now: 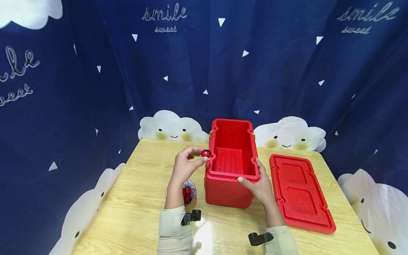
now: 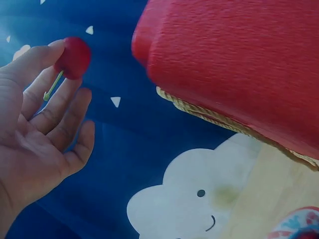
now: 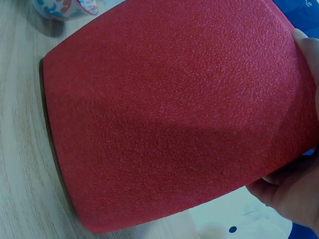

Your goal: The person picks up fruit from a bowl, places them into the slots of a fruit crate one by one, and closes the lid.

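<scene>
Between thumb and fingertips, my left hand (image 1: 185, 165) pinches a shiny red cherry (image 1: 206, 153) beside the left rim of a red foam box (image 1: 230, 191). The left wrist view shows the cherry (image 2: 75, 57) with a short green stem hanging from it. My right hand (image 1: 262, 183) grips the box's near right corner, thumb on the front rim and fingers along the right side. The box stands lidless, its grooved floor in sight. Partly behind my left forearm sits a patterned bowl (image 1: 193, 187) with several cherries (image 1: 187, 194) in it.
The red lid (image 1: 296, 191) lies flat on the wooden table (image 1: 134, 205), right of the box. Yellow rope (image 2: 209, 117) runs along the box's side. A dark blue curtain (image 1: 191, 53) with white clouds and triangles hangs behind and around the table.
</scene>
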A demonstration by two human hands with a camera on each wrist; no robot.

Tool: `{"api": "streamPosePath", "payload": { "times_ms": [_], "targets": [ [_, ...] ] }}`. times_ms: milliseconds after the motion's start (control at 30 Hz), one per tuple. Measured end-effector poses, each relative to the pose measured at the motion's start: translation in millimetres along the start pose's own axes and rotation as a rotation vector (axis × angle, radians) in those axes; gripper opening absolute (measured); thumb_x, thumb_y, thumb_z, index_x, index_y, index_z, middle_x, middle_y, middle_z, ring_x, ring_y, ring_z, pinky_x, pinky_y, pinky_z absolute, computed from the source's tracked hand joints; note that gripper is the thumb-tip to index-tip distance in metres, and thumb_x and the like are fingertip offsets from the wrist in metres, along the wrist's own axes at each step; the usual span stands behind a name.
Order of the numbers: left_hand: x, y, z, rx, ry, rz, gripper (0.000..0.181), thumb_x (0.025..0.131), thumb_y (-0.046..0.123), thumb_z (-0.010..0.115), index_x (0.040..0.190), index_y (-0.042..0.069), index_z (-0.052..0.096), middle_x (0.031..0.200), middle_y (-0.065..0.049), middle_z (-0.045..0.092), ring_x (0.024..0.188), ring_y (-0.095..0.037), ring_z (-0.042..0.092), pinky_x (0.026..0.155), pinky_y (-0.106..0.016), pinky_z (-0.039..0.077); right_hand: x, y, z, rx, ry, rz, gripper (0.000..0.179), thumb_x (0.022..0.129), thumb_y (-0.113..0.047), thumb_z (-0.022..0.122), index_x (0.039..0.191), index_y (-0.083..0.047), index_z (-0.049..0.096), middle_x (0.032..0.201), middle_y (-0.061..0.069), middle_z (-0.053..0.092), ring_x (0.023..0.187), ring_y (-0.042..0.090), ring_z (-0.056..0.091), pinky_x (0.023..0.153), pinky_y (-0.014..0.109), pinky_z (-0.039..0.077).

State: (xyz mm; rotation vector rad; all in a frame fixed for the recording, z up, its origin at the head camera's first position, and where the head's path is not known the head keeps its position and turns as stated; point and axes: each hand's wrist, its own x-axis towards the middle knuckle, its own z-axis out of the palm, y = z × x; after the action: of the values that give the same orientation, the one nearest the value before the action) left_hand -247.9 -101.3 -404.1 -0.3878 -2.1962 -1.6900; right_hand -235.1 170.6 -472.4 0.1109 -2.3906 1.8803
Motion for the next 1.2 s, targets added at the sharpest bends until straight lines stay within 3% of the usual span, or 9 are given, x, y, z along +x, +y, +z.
{"api": "streamPosePath", "payload": {
  "times_ms": [100, 400, 600, 733, 967, 1200],
  "targets": [
    [8.6, 3.3, 0.7, -0.001, -0.026, -0.001, 0.025, 0.077, 0.012, 0.076, 0.100, 0.012, 0.069, 0.095, 0.003, 0.066, 0.090, -0.020, 0.060, 0.080, -0.049, 0.043, 0.9, 0.8, -0.3, -0.004, 0.006, -0.007, 0.097, 0.074, -0.021, 0.079, 0.149, -0.018, 0.017, 0.139, 0.014, 0.038, 0.118, 0.032, 0.044, 0.084, 0.038, 0.047],
    [23.0, 6.4, 8.5, 0.008, -0.062, -0.001, 0.026, 0.076, 0.012, 0.075, 0.100, 0.011, 0.069, 0.096, 0.003, 0.065, 0.090, -0.017, 0.060, 0.078, -0.039, 0.045, 0.1, 3.4, 0.7, 0.008, 0.000, -0.001, 0.098, 0.073, -0.021, 0.080, 0.148, -0.018, 0.017, 0.139, 0.013, 0.038, 0.117, 0.030, 0.045, 0.085, 0.035, 0.047],
    [36.0, 7.2, 12.8, -0.043, -0.060, 0.005, 0.025, 0.077, 0.010, 0.073, 0.102, 0.011, 0.069, 0.096, 0.002, 0.065, 0.092, -0.023, 0.060, 0.078, -0.039, 0.044, 1.6, 3.4, 0.4, -0.001, 0.002, -0.002, 0.098, 0.074, -0.024, 0.079, 0.149, -0.019, 0.016, 0.139, 0.013, 0.037, 0.117, 0.030, 0.044, 0.086, 0.041, 0.046],
    [44.5, 11.6, 13.8, -0.046, -0.069, 0.014, 0.025, 0.077, 0.010, 0.073, 0.102, 0.010, 0.068, 0.096, 0.001, 0.066, 0.092, -0.019, 0.060, 0.078, -0.038, 0.044, 2.3, 2.4, -0.4, -0.002, 0.007, -0.005, 0.098, 0.074, -0.023, 0.080, 0.149, -0.019, 0.017, 0.139, 0.013, 0.038, 0.117, 0.029, 0.045, 0.086, 0.039, 0.046],
    [61.2, 19.1, 17.2, -0.073, -0.153, -0.005, 0.026, 0.078, 0.009, 0.072, 0.104, 0.007, 0.067, 0.099, -0.003, 0.066, 0.091, -0.020, 0.061, 0.077, -0.036, 0.048, 3.2, -0.5, -1.6, 0.005, -0.003, 0.004, 0.099, 0.073, -0.023, 0.080, 0.149, -0.018, 0.016, 0.139, 0.013, 0.037, 0.118, 0.030, 0.044, 0.086, 0.037, 0.046],
    [71.4, 19.8, 24.6, -0.110, -0.233, -0.070, 0.028, 0.078, 0.004, 0.072, 0.105, 0.004, 0.066, 0.099, -0.007, 0.065, 0.088, -0.023, 0.061, 0.072, -0.032, 0.052, -7.0, -24.8, -1.9, 0.013, -0.026, 0.023, 0.098, 0.074, -0.017, 0.079, 0.148, -0.009, 0.015, 0.140, 0.020, 0.036, 0.119, 0.036, 0.042, 0.087, 0.041, 0.045]
  ]
}}
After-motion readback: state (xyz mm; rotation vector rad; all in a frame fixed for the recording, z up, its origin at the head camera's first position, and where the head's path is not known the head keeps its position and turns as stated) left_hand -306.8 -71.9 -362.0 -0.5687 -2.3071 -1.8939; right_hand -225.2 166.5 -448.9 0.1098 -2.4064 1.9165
